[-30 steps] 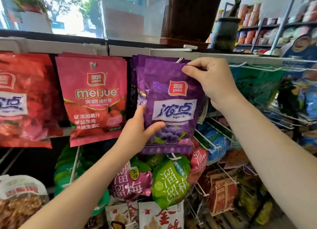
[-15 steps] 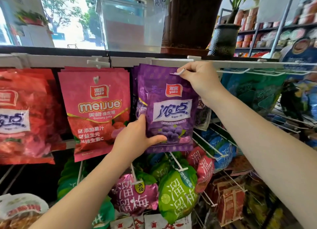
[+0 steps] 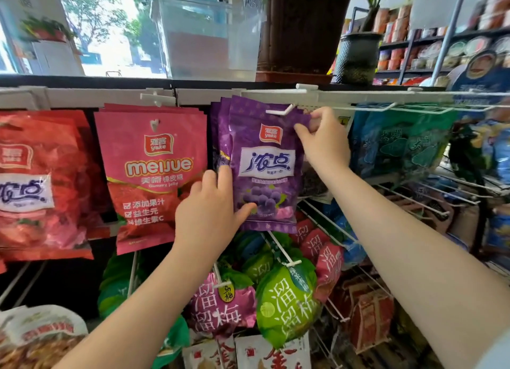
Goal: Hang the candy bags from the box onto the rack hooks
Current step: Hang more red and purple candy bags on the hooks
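Your left hand grips the purple candy bag low down; your right hand pinches its top corner beside the white hook.

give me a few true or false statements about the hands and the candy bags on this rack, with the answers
1. The purple bag has the white hook poking out through its top. True.
2. The left hand holds the purple bag at its lower left edge. True.
3. The right hand grips the green bag. False: it pinches the purple bag's upper right corner.
4. The meijue bag hangs to the right of the purple bag. False: it hangs to its left.
5. The green bag hangs above the purple bag. False: it hangs below.
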Tool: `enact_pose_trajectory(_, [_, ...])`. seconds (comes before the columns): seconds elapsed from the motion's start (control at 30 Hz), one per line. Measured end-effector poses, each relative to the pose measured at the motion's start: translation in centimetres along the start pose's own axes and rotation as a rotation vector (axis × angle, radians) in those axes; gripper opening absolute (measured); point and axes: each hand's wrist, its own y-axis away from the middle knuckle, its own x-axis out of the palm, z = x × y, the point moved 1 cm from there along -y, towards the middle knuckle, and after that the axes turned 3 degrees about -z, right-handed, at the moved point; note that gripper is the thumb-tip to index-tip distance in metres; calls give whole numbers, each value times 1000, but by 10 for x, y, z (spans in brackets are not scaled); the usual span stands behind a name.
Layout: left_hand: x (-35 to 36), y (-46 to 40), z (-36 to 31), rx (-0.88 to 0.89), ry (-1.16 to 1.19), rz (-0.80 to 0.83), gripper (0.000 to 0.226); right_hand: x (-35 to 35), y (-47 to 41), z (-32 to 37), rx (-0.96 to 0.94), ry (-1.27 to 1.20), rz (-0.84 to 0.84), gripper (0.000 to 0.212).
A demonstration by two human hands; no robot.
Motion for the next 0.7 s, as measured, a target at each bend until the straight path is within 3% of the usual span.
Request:
enact_pose_trajectory(0.07, [-1, 13, -18, 183, 29, -111, 40, -20, 16, -29, -104, 262, -5, 31])
enact_pose_trajectory(0.13, [4, 27, -43, 361, 84, -70, 26, -39, 36, -64, -137, 361, 83, 21])
enact_pose_trajectory(0.23, [33, 55, -80, 515, 184, 169, 23, -66, 79, -114, -109, 467, 293, 14])
enact_pose_trajectory(0.37, [81, 109, -137, 657, 298, 525, 15, -110, 156, -185, 33, 691, 554, 19])
enact_pose_trajectory(0.5, [131, 173, -191, 691, 306, 985, 26, -161, 244, -253, 295, 797, 794, 28])
enact_pose_trajectory(0.7, [178, 300, -251, 700, 375, 1409, 30, -229, 376, -336, 707, 855, 1089, 33])
